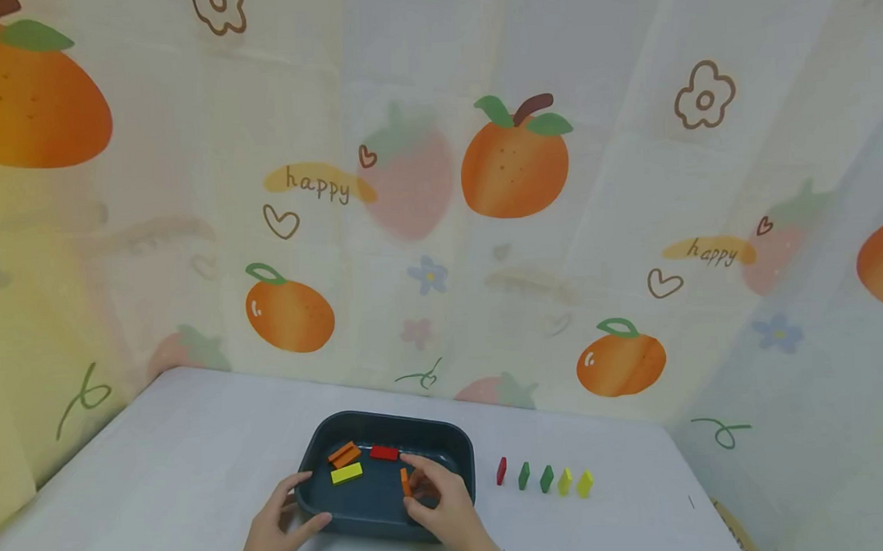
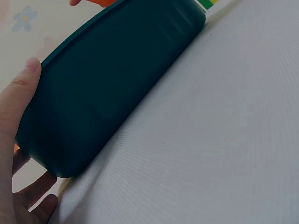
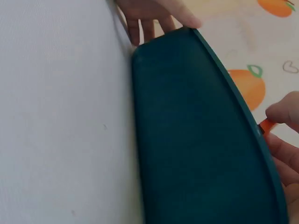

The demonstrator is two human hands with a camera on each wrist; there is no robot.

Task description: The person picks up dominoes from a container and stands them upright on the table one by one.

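Note:
A dark teal rectangular tray (image 1: pixel 370 505) sits on the white table. My left hand (image 1: pixel 273 525) grips its left end, thumb on the near rim and fingers round the corner, as the left wrist view also shows at the tray's outer wall (image 2: pixel 103 84). Over the tray's right part, my right hand (image 1: pixel 447 505) pinches an orange domino block (image 1: pixel 405 482) between thumb and fingers; in the right wrist view this block (image 3: pixel 266 126) shows just past the rim. Inside the tray lie a yellow block (image 1: pixel 346 474), a red block (image 1: pixel 384 452) and orange blocks (image 1: pixel 344 454) lying together.
Right of the tray, several blocks stand upright in a row: a red one (image 1: pixel 502 471), two green (image 1: pixel 524 476) and two yellow (image 1: pixel 585 484). Behind the white tabletop (image 1: pixel 197 434) hangs a curtain (image 1: pixel 413 309) printed with fruit.

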